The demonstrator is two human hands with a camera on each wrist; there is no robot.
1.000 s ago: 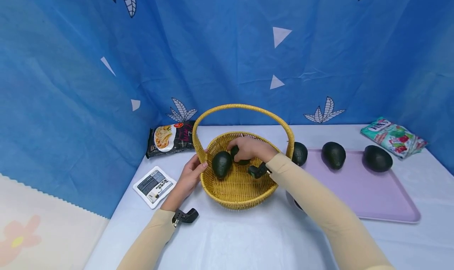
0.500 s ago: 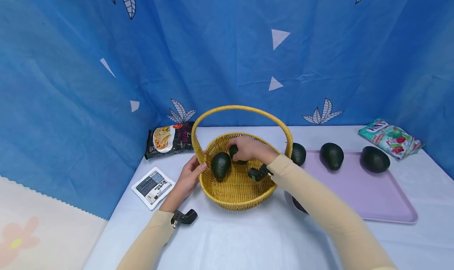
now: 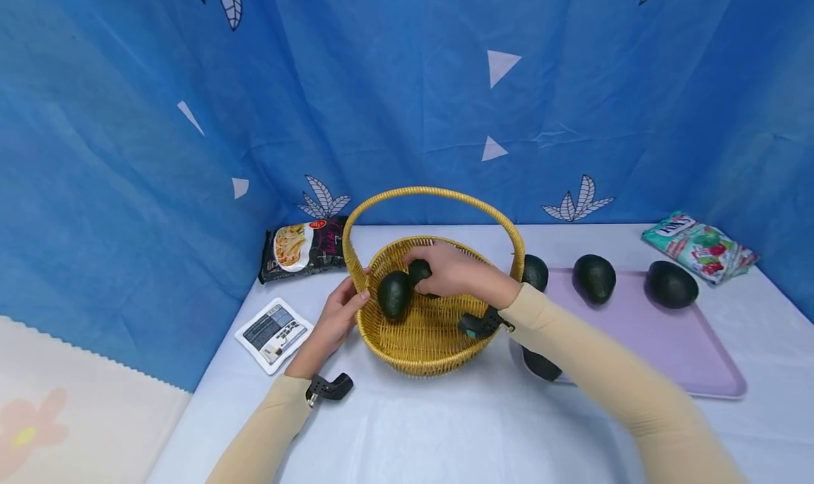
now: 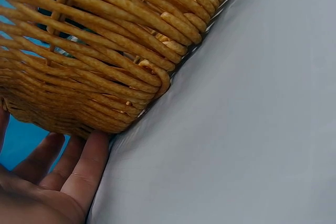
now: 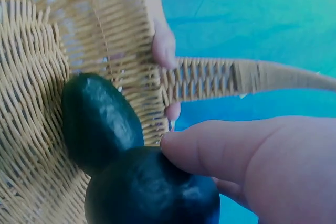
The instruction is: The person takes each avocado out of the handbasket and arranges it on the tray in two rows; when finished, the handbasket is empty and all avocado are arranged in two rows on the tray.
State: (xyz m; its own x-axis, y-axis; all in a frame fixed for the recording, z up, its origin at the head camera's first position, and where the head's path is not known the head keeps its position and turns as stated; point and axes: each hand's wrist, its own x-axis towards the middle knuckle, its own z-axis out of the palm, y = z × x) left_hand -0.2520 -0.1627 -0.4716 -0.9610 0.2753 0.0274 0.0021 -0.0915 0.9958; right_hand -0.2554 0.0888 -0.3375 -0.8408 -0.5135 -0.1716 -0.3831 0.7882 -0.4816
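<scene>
A yellow wicker basket (image 3: 426, 339) with a tall hoop handle stands mid-table. At its left side my left hand (image 3: 333, 318) holds it, the thumb over the rim by the handle's foot; in the left wrist view the fingers (image 4: 86, 174) lie against the woven outside. My right hand (image 3: 454, 268) reaches inside and grips a dark green avocado (image 5: 149, 192), with the thumb pressed on its top in the right wrist view. Another avocado (image 3: 394, 297) lies to its left against the basket wall, overlapped by the gripped one in the right wrist view.
Right of the basket, a lilac tray (image 3: 642, 343) bears several avocados, one (image 3: 540, 364) partly covered by my right sleeve. A black food packet (image 3: 304, 249) and a white pack (image 3: 273, 334) lie to the left. A green fruit-print bag (image 3: 699, 247) lies back right.
My right wrist has shifted a little to the right and the fingers still grip the avocado in the basket. The left hand stays on the basket.
</scene>
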